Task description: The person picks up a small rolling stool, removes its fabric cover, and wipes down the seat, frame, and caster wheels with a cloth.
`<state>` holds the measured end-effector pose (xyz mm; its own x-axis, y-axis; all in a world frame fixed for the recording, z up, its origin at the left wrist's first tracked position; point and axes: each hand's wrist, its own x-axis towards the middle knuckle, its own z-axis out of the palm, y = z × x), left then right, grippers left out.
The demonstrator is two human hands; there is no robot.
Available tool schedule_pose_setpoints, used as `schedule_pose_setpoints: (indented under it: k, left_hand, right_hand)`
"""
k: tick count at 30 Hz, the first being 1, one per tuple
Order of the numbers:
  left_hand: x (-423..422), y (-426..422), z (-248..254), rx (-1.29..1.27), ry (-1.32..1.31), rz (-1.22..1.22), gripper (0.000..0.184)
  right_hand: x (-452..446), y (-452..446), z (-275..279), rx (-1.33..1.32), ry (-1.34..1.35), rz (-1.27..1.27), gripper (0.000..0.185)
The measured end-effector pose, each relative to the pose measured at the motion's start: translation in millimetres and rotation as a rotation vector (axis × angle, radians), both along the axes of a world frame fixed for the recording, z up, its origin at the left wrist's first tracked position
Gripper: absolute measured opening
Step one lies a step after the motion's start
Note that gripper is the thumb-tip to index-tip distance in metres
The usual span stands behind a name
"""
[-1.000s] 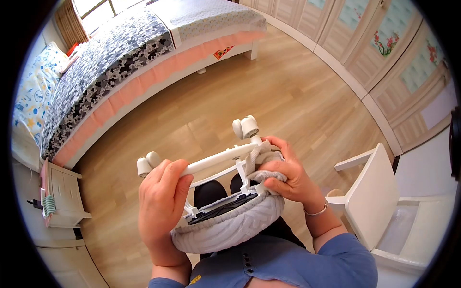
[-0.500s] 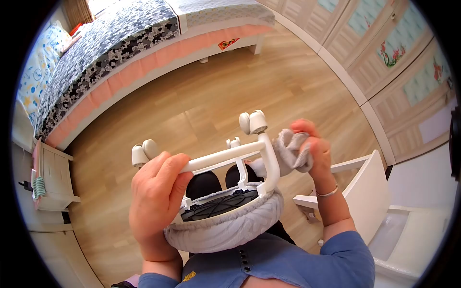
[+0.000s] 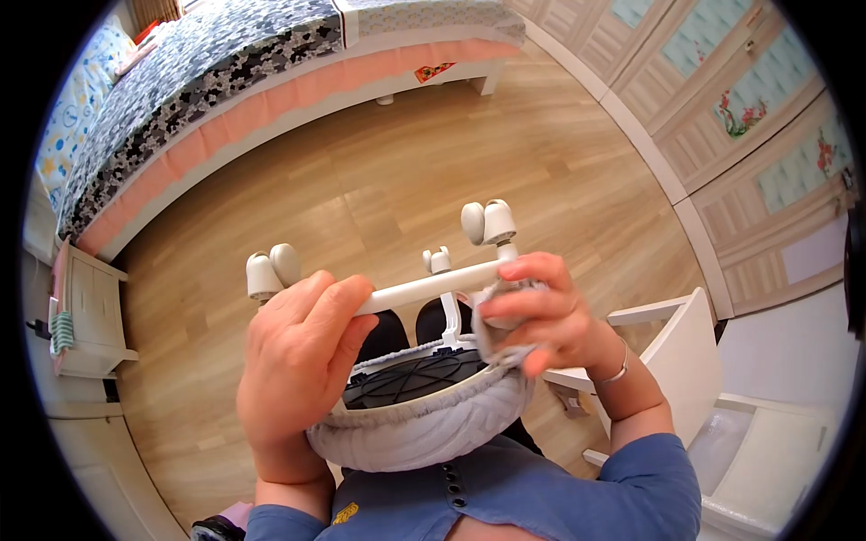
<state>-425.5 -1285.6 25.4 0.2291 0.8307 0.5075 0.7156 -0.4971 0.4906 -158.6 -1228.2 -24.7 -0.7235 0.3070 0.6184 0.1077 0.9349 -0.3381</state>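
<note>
1. Head view: near the centre, the white tube [image 3: 428, 288] of a wheeled frame spans two hands, with a grey padded rim [image 3: 419, 437] at 6 o'clock.
2. The left hand [image 3: 302, 361], at 8 o'clock, is clamped around the tube near one caster [image 3: 263, 275]. A firm grip here should stop the frame twisting.
3. The right hand [image 3: 546, 316], at 4 o'clock, has its fingers curled around grey cloth [image 3: 485, 338] at the tube's other end. Gathering loose folds into the palm should keep them off the wheels; light, even finger pressure suits the rounded corner.
4. Inside the padded rim, a dark recess [image 3: 410, 383] holds thin black cables; better keep cloth from snagging them.
5. At 9 o'clock, the drawer cabinet [image 3: 93, 307] is closed, so its contents cannot be told.
</note>
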Motion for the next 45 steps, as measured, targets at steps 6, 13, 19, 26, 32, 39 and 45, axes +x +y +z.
schedule_pose_setpoints:
  k: [6,13,19,26,32,39,45]
  left_hand:
    - [-18.7,-1.1,-6.9,-0.004,-0.061,0.012,0.014]
    - [-25.4,9.8,-13.2,-0.035,-0.091,-0.06,0.014]
    - [-35.7,13.3,-14.2,-0.095,-0.109,-0.091,0.013]
    - [-49.2,19.0,-23.2,-0.147,-0.208,-0.116,0.01]
    - [-58.0,21.7,-29.4,-0.193,-0.26,-0.169,0.012]
    - [-52.9,17.0,-25.2,-0.173,-0.213,-0.198,0.013]
    - [-54.0,14.6,-32.5,-0.141,-0.244,-0.19,0.015]
  right_hand:
    - [22.8,-6.0,-23.0,-0.72,0.496,-0.369,0.065]
    - [-10.6,-33.1,2.4,-0.635,0.462,-0.252,0.064]
    - [-11.1,-20.7,10.2,-0.09,0.082,-0.123,0.044]
    - [10.0,-7.7,3.7,-0.071,0.022,0.004,0.04]
    - [-10.7,-17.5,8.9,-0.586,0.608,-0.271,0.05]
    - [-39.0,-3.2,-10.8,0.016,0.341,-0.221,0.031]
    - [-47.6,-4.5,-20.2,-0.244,0.555,-0.3,0.019]
